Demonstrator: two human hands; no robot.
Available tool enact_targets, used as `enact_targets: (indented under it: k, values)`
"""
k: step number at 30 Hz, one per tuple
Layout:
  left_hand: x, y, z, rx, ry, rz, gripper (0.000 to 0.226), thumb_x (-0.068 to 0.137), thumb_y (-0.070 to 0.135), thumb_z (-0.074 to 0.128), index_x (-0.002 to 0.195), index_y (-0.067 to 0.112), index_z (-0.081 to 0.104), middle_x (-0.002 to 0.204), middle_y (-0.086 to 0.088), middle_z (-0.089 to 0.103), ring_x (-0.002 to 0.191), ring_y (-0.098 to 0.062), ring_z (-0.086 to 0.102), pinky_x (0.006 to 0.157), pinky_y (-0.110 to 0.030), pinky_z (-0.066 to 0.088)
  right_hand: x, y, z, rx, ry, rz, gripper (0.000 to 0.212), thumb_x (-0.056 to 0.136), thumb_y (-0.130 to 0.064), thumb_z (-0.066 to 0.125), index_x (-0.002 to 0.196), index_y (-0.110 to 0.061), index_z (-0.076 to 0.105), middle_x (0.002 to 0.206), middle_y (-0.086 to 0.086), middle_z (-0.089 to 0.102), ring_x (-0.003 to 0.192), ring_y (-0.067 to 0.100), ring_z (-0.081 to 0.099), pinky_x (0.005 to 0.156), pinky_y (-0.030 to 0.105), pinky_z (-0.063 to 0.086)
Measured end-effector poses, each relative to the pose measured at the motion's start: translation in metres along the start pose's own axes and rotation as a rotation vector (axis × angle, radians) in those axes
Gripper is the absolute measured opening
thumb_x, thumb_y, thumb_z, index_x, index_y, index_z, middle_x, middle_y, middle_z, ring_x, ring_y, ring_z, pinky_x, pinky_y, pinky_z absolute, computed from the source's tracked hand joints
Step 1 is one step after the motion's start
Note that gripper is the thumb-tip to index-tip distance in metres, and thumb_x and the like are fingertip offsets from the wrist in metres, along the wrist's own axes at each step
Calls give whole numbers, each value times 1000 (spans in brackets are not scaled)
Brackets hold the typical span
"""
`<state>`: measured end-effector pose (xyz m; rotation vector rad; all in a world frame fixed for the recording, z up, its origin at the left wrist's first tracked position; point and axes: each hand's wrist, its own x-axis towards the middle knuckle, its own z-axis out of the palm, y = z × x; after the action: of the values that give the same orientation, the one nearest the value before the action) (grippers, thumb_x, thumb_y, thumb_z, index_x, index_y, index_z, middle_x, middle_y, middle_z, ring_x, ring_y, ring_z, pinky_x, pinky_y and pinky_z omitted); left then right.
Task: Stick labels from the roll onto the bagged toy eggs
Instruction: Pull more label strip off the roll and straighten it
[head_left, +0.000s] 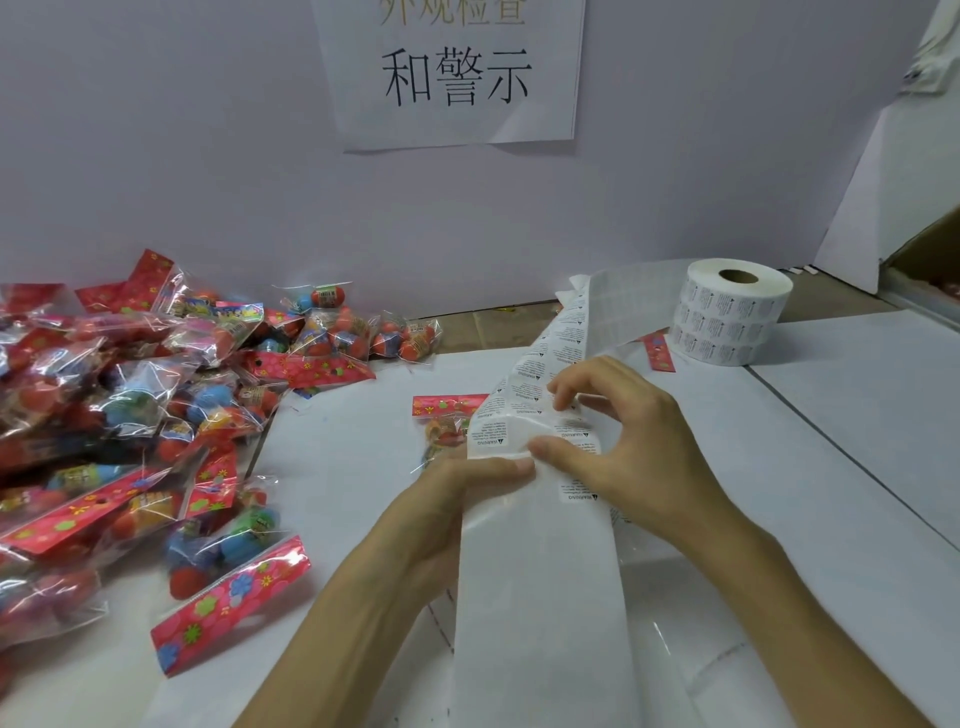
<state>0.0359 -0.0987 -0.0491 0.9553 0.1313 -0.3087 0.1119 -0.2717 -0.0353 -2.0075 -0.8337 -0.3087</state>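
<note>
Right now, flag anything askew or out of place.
The white paper wall sign curls away at its lower right corner. A red flowered card strip lies beside the white label roll, apart from the heap of bagged toy eggs.

**Labels and bagged eggs**

The white label roll (732, 312) stands on end at upper right. Its label strip (540, 571) runs down to bottom centre. A heap of bagged toy eggs (130, 415) fills the left. One bag (441, 418) lies at centre, partly under the strip.

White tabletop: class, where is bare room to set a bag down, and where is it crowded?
Bare: right of the right hand, in front of the white label roll; between the heap of clear bagged toy eggs and the white paper strip. Crowded: left.
</note>
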Motion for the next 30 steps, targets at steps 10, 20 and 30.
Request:
enact_targets:
  k: [10, 20, 30]
  values:
    - [1, -2, 1, 185, 76, 87, 35, 74, 7, 71, 106, 18, 80, 107, -20, 76, 86, -30, 76, 71, -37, 63, 1, 2, -2, 4, -43, -4, 37, 70, -35, 88, 80, -18, 57, 102, -5, 64, 109, 13, 62, 86, 38, 59]
    - [0, 2, 3, 187, 114, 94, 27, 80, 9, 76, 102, 23, 82, 105, -16, 78, 88, -28, 77, 75, -38, 64, -1, 5, -2, 0, -68, 2, 20, 80, -34, 82, 81, -27, 64, 112, -16, 69, 117, -2, 60, 97, 23, 49]
    - [4, 1, 0, 182, 273, 219, 33, 89, 10, 72, 121, 13, 74, 113, -19, 76, 93, -33, 74, 75, -41, 63, -6, -4, 3, -86, -184, -1, 43, 68, -39, 91, 105, -25, 75, 116, -22, 66, 113, -8, 58, 95, 8, 41]
